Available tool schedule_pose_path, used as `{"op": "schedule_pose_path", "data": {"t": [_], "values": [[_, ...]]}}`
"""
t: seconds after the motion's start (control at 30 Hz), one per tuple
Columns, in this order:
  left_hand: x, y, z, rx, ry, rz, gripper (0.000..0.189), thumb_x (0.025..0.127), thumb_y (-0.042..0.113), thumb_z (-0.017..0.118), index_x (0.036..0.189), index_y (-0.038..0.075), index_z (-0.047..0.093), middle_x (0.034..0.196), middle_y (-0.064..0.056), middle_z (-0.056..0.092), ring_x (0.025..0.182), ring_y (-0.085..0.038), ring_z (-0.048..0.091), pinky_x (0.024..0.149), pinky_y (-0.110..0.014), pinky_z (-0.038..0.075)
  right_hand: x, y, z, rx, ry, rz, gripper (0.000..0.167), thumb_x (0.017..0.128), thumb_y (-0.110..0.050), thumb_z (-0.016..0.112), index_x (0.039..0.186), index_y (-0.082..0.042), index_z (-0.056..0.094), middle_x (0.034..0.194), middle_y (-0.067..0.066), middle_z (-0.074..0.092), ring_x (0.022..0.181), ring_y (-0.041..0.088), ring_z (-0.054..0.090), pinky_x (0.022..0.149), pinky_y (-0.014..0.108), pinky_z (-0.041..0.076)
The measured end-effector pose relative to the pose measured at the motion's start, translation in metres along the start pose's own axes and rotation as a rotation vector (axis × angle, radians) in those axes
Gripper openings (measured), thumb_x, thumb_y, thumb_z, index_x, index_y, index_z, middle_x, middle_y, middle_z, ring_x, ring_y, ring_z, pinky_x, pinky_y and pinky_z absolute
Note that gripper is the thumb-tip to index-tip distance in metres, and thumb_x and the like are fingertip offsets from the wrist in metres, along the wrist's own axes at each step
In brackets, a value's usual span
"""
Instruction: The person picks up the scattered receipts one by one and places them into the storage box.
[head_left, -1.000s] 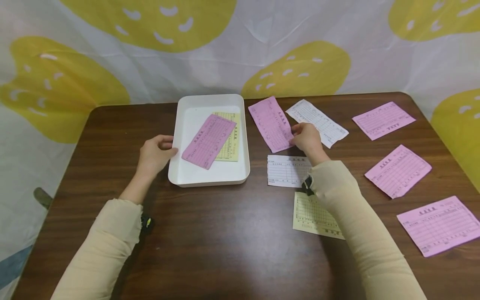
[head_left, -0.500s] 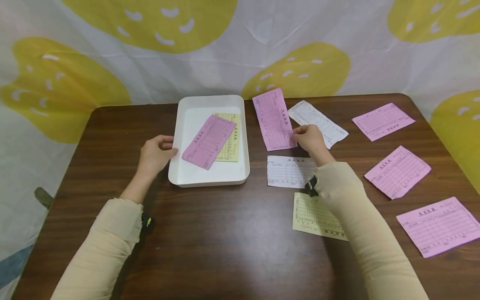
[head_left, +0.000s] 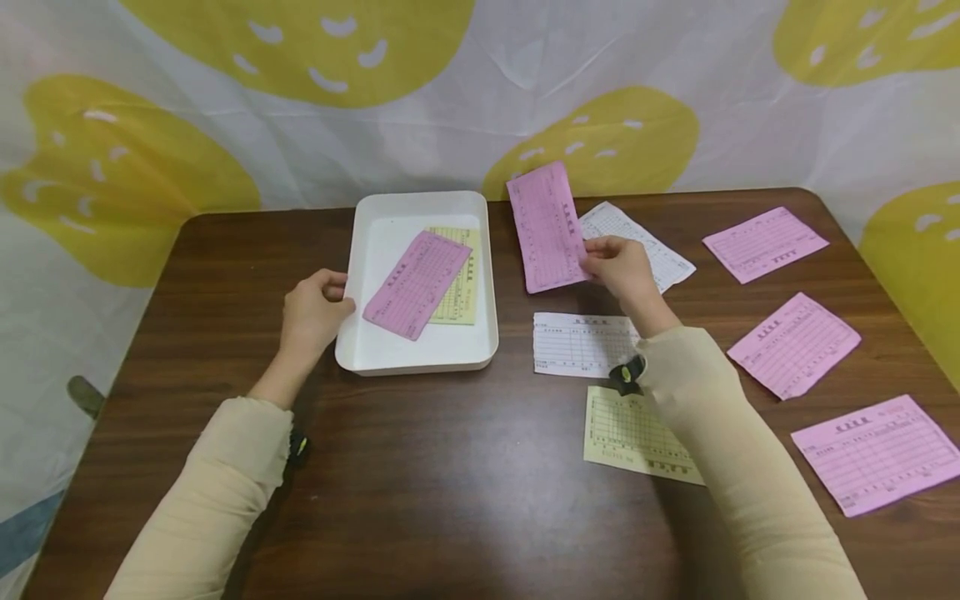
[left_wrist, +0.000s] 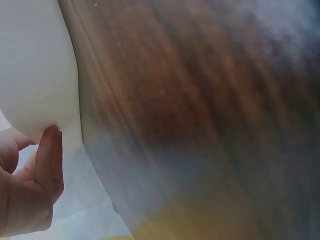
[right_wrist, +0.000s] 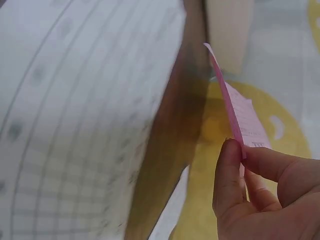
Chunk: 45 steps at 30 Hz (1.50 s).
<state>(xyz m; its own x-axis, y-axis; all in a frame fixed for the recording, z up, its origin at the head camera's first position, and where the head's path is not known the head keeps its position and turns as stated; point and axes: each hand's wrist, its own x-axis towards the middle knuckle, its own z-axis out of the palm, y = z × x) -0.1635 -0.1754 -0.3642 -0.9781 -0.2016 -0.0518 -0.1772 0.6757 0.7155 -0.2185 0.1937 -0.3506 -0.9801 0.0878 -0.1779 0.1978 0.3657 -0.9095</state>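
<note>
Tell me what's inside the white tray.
The white tray holds a pink slip and a yellow slip. The pink one overlaps the yellow one's left side, hiding that part. Whatever may lie beneath either slip cannot be seen.

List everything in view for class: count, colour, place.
Table: 1, brown, foreground
Backdrop: 1, white and yellow, behind
Unclear object: 1, dark, far left
Strip: 1, blue, lower left
Tray: 1, white, on table
Tray slips: 2, pink over yellow, inside
Held slip: 1, pink, in right hand
White slips: 2, white, right of tray
Loose yellow slip: 1, yellow, partly behind right sleeve
Loose pink slips: 3, pink, far right
Wrist devices: 2, black, wrists
Sleeves: 2, beige, forearms
Left hand: 1, bare, holding tray
Right hand: 1, bare, holding slip
</note>
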Motion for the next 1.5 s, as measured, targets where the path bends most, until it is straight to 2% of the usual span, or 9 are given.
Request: {"op": "schedule_pose_path", "data": {"t": [0.23,0.37,0.5,0.93,1.33,1.5], "values": [[0.0,-0.001,0.0,0.005,0.003,0.004,0.037,0.082,0.006,0.057,0.119,0.0,0.063,0.105,-0.023,0.069,0.095,-0.033,0.065,0.076,-0.037,0.05,-0.011,-0.019,0.012,0.143,-0.036,-0.012,0.04,0.088,0.003,0.057,0.126,0.013,0.051,0.077,-0.009,0.057,0.067,-0.004,0.054,0.066,0.009,0.05],[0.001,-0.001,0.0,0.008,0.002,0.008,0.037,0.082,0.006,0.057,0.119,0.0,0.063,0.105,-0.023,0.069,0.095,-0.033,0.065,0.076,-0.037,0.05,-0.019,-0.03,0.024,0.168,-0.075,-0.02,0.04,0.088,0.004,0.057,0.126,0.013,0.052,0.079,-0.006,0.058,0.067,-0.004,0.055,0.066,0.009,0.05],[0.001,-0.001,-0.001,0.009,-0.003,0.01,0.038,0.082,0.006,0.057,0.119,0.0,0.062,0.106,-0.024,0.069,0.095,-0.033,0.065,0.077,-0.038,0.051,-0.027,-0.036,0.037,0.145,-0.122,-0.032,0.037,0.088,0.004,0.058,0.123,0.013,0.053,0.076,-0.01,0.056,0.066,-0.003,0.056,0.065,0.01,0.05],[0.0,0.002,-0.002,0.003,-0.008,0.01,0.039,0.083,0.005,0.056,0.12,-0.002,0.061,0.107,-0.025,0.068,0.097,-0.036,0.065,0.08,-0.044,0.052,-0.046,-0.041,0.077,0.04,-0.229,-0.075,0.032,0.085,0.007,0.058,0.117,0.011,0.058,0.085,0.004,0.059,0.07,0.004,0.056,0.066,0.015,0.053],[0.0,0.0,-0.003,0.005,-0.02,0.007,0.038,0.083,0.006,0.056,0.12,0.0,0.061,0.107,-0.024,0.069,0.097,-0.035,0.065,0.08,-0.043,0.052,-0.052,-0.04,0.104,-0.028,-0.251,-0.081,0.03,0.083,0.005,0.061,0.113,0.009,0.062,0.086,0.009,0.063,0.068,0.005,0.054,0.067,0.018,0.054],[0.001,0.0,-0.002,0.002,-0.02,0.013,0.038,0.083,0.006,0.056,0.12,0.0,0.061,0.106,-0.024,0.069,0.096,-0.035,0.065,0.079,-0.042,0.052,-0.053,-0.041,0.111,-0.092,-0.241,-0.089,0.029,0.082,0.004,0.062,0.111,0.007,0.064,0.095,0.018,0.067,0.071,0.007,0.055,0.068,0.019,0.054]]}}
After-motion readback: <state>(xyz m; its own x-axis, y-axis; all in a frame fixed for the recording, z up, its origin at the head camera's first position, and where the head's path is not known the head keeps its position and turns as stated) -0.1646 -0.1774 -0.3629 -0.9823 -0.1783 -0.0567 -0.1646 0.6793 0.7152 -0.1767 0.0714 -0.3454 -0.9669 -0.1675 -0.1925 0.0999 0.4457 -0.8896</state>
